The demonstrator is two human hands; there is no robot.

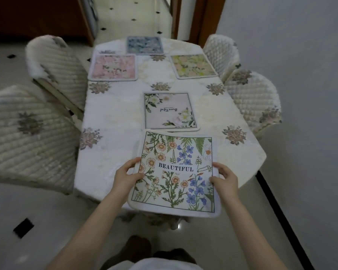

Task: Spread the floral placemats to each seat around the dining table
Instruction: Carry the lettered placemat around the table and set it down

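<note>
I hold a white placemat [176, 172] printed with daisies, blue flowers and the word BEAUTIFUL over the near end of the dining table [109, 121]. My left hand [128, 175] grips its left edge and my right hand [223, 177] grips its right edge. Just beyond it a pale pink placemat [170, 112] with white flowers lies flat in the table's middle. A pink mat [113, 68] lies at the far left, a yellow-green mat [193, 66] at the far right, and a blue mat [144, 45] at the far end.
Quilted chairs stand around the table: two on the left [27, 133] [57, 67] and two on the right [254, 100] [221, 51]. A grey wall [300, 55] runs close along the right side. A doorway [137, 14] opens beyond the far end.
</note>
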